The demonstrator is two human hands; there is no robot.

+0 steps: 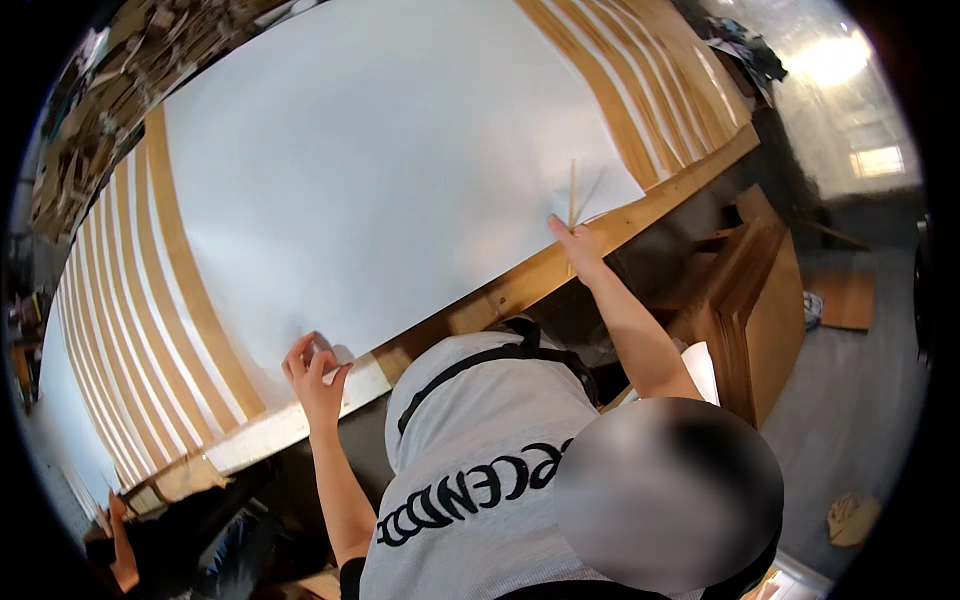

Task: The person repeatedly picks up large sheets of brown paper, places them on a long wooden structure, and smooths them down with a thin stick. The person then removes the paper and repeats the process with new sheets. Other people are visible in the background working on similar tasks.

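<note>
- We see a large white sheet (380,170) spread flat over the middle of a big work surface; we place everything else relative to this sheet.
- Under the sheet lies a bed of long wooden slats (150,330), light strips alternating with white gaps, showing past the sheet's left side and again past its far right end.
- Along the sheet's near edge runs a wooden frame rail (520,285), bare timber at the right and painted white toward the left.
- Below that rail, on our side of the sheet, a person in a grey shirt with a black strap (470,370) across the back leans over the near edge.
- To the right of the sheet, beyond the rail, stands a stack of brown wooden boards (760,310) on a grey floor (860,420).
- The left hand (315,375) rests at the sheet's near left corner, fingers curled down and pinching or pressing the sheet's edge where it meets the white part of the rail; we cannot tell for certain whether the paper is gripped or only pressed.
- The right hand (578,245) is at the sheet's near right corner, fingers closed around the lower end of a thin wooden stick (572,190).
- The stick stands upright over the sheet's corner, just above the rail.
- On the floor, well right of the sheet, lies a small tan crumpled thing (850,518).
</note>
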